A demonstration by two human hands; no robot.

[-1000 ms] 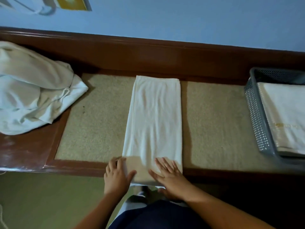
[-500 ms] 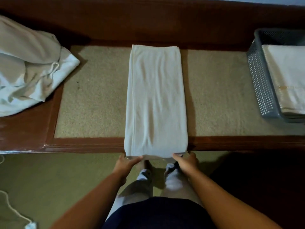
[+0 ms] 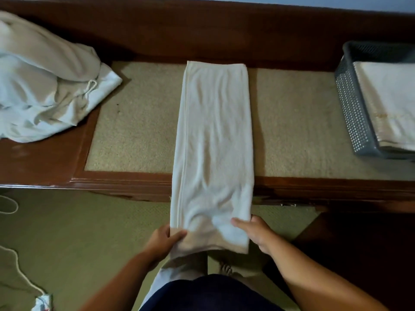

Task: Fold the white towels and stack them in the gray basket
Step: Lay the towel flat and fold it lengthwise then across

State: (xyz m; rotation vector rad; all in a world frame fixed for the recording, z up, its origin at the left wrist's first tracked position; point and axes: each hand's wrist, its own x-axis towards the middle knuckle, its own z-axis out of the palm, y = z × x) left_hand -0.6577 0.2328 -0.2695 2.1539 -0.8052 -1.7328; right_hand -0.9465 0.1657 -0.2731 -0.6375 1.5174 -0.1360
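The towel (image 3: 213,142) is folded into a long narrow strip. Its long axis runs straight from 12 o'clock to 6 o'clock, square to the front edge of the bench (image 3: 125,182). The far short end points to 12 o'clock and lies flat on the beige pad (image 3: 139,122), close to the bench's dark wooden back. The near end points to 6 o'clock, passes over the front edge and is held off the bench above the floor (image 3: 67,232). A hemmed long edge runs down the 9 o'clock side. The cloth is smooth over the pad and creased near the hands.

The left hand (image 3: 161,241) pinches the near corner on the 9 o'clock side, with the thumb on top and the fingers curled beneath. The right hand (image 3: 256,234) grips the near end on the 3 o'clock side, with the thumb lying across the top and the fingers wrapped under the edge. The two hands are apart, with the width of the strip between them.

The basket (image 3: 350,104) stands on the bench at 2 o'clock, well apart from the strip, and is cut by the frame. A stack (image 3: 390,102) of folded towels lies flat inside it. At 10 o'clock a loose pile (image 3: 45,81) of white cloth sits on the bench, and one corner of it overlaps the pad. A white cord (image 3: 13,259) trails on the floor at 8 o'clock.
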